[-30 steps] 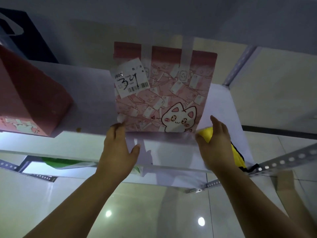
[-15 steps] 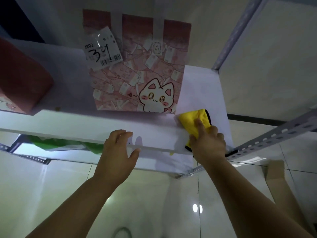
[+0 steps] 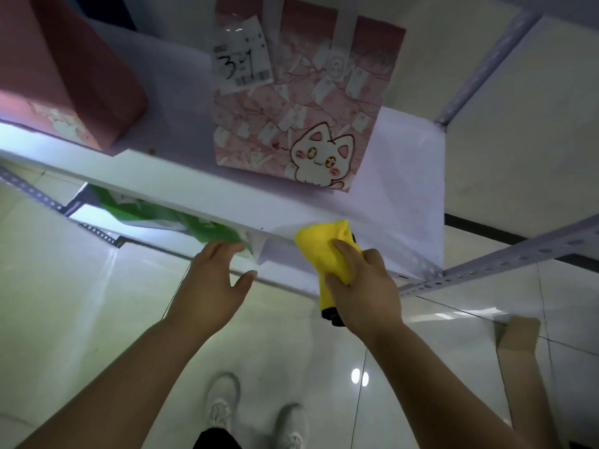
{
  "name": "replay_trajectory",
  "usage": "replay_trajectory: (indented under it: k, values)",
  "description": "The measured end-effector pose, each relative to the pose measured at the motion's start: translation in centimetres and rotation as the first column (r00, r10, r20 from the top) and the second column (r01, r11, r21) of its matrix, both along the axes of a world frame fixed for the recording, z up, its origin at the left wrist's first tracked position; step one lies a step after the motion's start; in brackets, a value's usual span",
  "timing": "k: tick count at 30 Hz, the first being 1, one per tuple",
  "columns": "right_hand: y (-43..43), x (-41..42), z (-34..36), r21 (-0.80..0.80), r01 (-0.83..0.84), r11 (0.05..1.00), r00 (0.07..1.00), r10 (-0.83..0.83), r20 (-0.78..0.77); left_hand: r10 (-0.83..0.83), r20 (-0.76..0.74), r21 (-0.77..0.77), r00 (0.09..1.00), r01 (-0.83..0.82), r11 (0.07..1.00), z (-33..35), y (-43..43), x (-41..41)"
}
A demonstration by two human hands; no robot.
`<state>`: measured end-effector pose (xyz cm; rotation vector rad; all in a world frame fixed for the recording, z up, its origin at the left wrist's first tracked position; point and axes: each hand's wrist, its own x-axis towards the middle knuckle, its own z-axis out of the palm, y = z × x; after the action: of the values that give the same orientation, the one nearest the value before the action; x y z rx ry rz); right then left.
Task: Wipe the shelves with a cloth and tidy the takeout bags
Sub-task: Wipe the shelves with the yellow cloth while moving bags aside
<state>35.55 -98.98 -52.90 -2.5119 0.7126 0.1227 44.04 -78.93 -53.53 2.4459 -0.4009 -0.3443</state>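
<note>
A pink takeout bag (image 3: pixel 301 102) with a white cat drawing and a paper ticket marked 34 stands upright on the white shelf (image 3: pixel 408 176). A second pink bag (image 3: pixel 74 69) lies at the shelf's left end. My right hand (image 3: pixel 363 286) grips a yellow cloth (image 3: pixel 324 247) against the shelf's front edge, below and in front of the cat bag. My left hand (image 3: pixel 210 283) hovers open just under that edge, fingers reaching toward a green bag (image 3: pixel 207 226) on the lower shelf.
Perforated metal rails (image 3: pixel 505 257) and an upright post (image 3: pixel 476 69) frame the rack on the right. A brown cardboard piece (image 3: pixel 515 345) stands on the glossy tiled floor at the right. My white shoes (image 3: pixel 256 413) are below.
My right hand pulled the cloth from the shelf top down to the front edge. My left hand dropped from the cat bag's base to below the shelf edge. The view tilted downward.
</note>
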Motion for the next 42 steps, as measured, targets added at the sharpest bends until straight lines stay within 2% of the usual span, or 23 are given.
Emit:
replay_trajectory:
  k: [7,15,22,26,30,34,39,42]
  values:
    - [5.9,5.9,0.4,0.083,-0.2,0.976,0.976,0.192,0.1,0.101,-0.022,0.014,0.995,-0.1,0.995,-0.8,6.4,1.3]
    - [12.0,15.0,-0.5,-0.005,-0.308,0.952,0.947,0.307,0.093,0.106,0.02,0.103,0.994,-0.107,0.989,-2.4,13.6,8.9]
    - [17.4,23.5,-1.7,-0.067,-0.208,0.976,0.976,0.211,0.048,0.04,0.131,0.229,0.991,-0.069,0.971,-2.8,16.8,17.4]
    - [18.8,27.6,-3.0,-0.219,-0.111,0.969,0.994,0.113,-0.003,-0.045,0.175,0.284,0.984,-0.007,0.959,-3.8,17.5,20.8]
    - [19.5,30.6,-4.2,-0.377,-0.118,0.919,0.992,0.097,-0.075,-0.19,0.212,0.366,0.959,0.103,0.925,-4.4,18.1,22.6]
    - [19.7,31.5,-3.9,-0.353,-0.196,0.915,0.979,0.161,-0.125,-0.246,0.329,0.313,0.912,0.14,0.939,-4.1,18.5,23.2]
    - [20.6,27.4,-3.5,-0.366,-0.252,0.896,0.967,0.224,-0.117,-0.271,0.336,0.303,0.902,0.169,0.938,-4.1,18.6,24.0]
    - [20.5,28.0,-3.3,-0.355,-0.252,0.9,0.966,0.214,-0.143,-0.289,0.317,0.321,0.903,0.185,0.929,-4.4,18.6,24.3]
